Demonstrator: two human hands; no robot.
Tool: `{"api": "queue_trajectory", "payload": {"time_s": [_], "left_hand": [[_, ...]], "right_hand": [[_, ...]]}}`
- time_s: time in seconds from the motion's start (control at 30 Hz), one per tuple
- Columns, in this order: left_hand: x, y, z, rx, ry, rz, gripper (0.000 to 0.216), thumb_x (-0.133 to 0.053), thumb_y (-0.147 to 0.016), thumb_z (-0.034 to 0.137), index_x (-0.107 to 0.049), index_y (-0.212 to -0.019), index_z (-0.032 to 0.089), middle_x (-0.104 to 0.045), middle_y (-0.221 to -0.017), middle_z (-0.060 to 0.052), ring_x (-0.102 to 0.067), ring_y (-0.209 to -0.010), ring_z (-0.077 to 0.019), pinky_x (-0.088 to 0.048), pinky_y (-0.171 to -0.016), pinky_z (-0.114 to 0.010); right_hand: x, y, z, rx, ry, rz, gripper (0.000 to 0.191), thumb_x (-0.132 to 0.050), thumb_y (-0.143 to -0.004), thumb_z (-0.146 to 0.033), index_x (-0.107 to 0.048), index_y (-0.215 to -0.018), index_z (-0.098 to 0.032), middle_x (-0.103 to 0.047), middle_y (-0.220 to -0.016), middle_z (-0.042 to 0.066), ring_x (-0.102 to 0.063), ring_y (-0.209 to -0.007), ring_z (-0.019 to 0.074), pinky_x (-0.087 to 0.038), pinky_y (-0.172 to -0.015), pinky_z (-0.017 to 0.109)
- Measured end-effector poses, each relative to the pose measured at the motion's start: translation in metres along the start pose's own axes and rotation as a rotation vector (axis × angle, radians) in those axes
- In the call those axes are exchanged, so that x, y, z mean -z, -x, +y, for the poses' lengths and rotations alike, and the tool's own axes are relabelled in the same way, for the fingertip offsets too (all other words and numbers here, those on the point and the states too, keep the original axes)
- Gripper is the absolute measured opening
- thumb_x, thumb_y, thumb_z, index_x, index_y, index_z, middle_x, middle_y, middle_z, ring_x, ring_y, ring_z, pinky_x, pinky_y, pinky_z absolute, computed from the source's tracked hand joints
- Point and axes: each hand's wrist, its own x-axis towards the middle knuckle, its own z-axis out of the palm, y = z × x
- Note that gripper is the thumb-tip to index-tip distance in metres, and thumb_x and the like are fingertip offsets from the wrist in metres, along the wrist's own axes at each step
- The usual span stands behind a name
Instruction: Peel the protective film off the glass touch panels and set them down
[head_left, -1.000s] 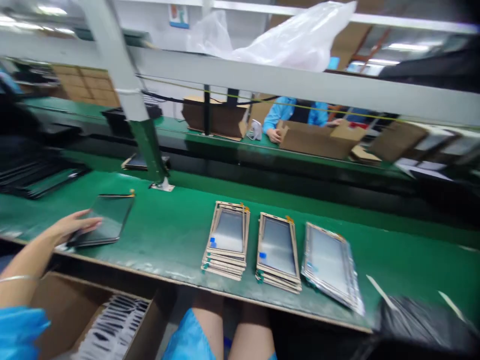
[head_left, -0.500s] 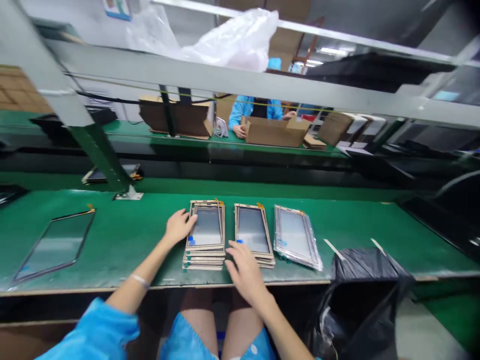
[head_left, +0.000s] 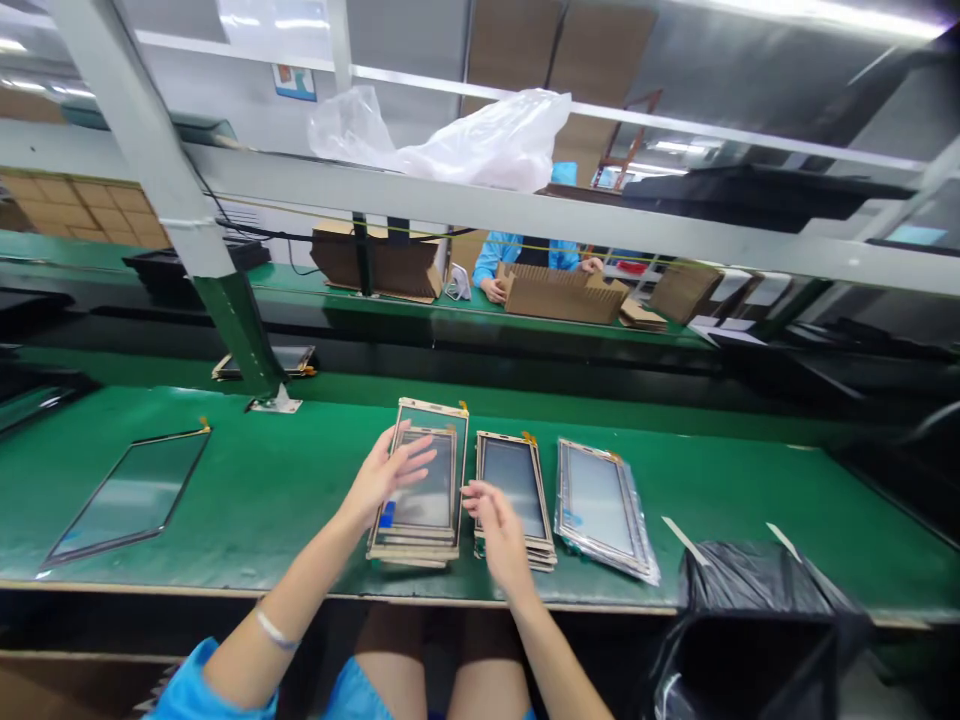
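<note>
Three stacks of framed screen panels lie side by side on the green bench (head_left: 285,480). My left hand (head_left: 390,470) grips the left edge of the top panel (head_left: 439,455) of the left stack (head_left: 412,548), fingers spread across its glass, and the panel's far end is raised above the pile. My right hand (head_left: 496,520) hovers open over the near end of the middle stack (head_left: 517,475), fingertips close to the lifted panel's right edge. The right stack (head_left: 600,500) is wrapped in clear film.
A single dark panel (head_left: 131,495) lies at the left of the bench. A black bag (head_left: 757,600) hangs at the front right. A grey post (head_left: 225,300) stands behind. Across the line a person in blue handles a cardboard box (head_left: 562,295).
My left hand went from the dark panel at the left to the left stack and has raised its top panel. My right hand came in over the middle stack.
</note>
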Motion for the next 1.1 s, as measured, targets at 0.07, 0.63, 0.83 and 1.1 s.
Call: {"api": "queue_trajectory", "payload": {"time_s": [0.07, 0.63, 0.83, 1.1], "left_hand": [[-0.002, 0.028, 0.007, 0.049, 0.090, -0.075, 0.054, -0.050, -0.091, 0.042, -0.028, -0.136, 0.021, -0.053, -0.135, -0.019, -0.059, -0.114, -0.0282, -0.050, -0.089, -0.040], [0.009, 0.106, 0.003, 0.398, 0.318, -0.207, 0.069, -0.061, -0.084, 0.043, -0.026, -0.141, 0.027, -0.055, -0.134, -0.014, -0.057, -0.117, -0.0283, -0.048, -0.086, -0.034], [0.012, 0.118, 0.000, 0.414, 0.117, -0.439, 0.065, -0.056, -0.086, 0.048, -0.028, -0.141, 0.026, -0.058, -0.130, -0.015, -0.061, -0.111, -0.0277, -0.048, -0.086, -0.037], [0.016, 0.136, 0.004, 0.401, -0.274, -0.533, 0.050, -0.045, -0.092, 0.043, -0.039, -0.140, 0.028, -0.068, -0.116, -0.007, -0.066, -0.096, -0.0221, -0.052, -0.078, -0.029]], "right_hand": [[0.011, -0.017, -0.014, -0.173, -0.253, -0.055, 0.054, -0.050, -0.082, -0.066, -0.060, -0.096, -0.015, -0.063, -0.082, 0.008, -0.059, -0.072, 0.0169, -0.049, -0.064, 0.027], [0.020, 0.009, -0.052, -0.038, 0.131, -0.180, 0.037, -0.050, -0.087, -0.049, -0.054, -0.068, -0.017, -0.042, -0.054, -0.004, -0.038, -0.049, 0.0102, -0.029, -0.045, 0.021], [0.030, 0.016, -0.047, -0.121, 0.200, -0.198, 0.037, -0.047, -0.088, -0.048, -0.053, -0.066, -0.019, -0.039, -0.047, -0.005, -0.037, -0.039, 0.0107, -0.029, -0.040, 0.022], [0.029, -0.005, -0.103, 0.389, 0.580, -0.631, 0.009, -0.052, -0.090, -0.013, -0.058, -0.095, -0.018, -0.057, -0.085, 0.002, -0.053, -0.077, 0.0145, -0.040, -0.070, 0.024]]}}
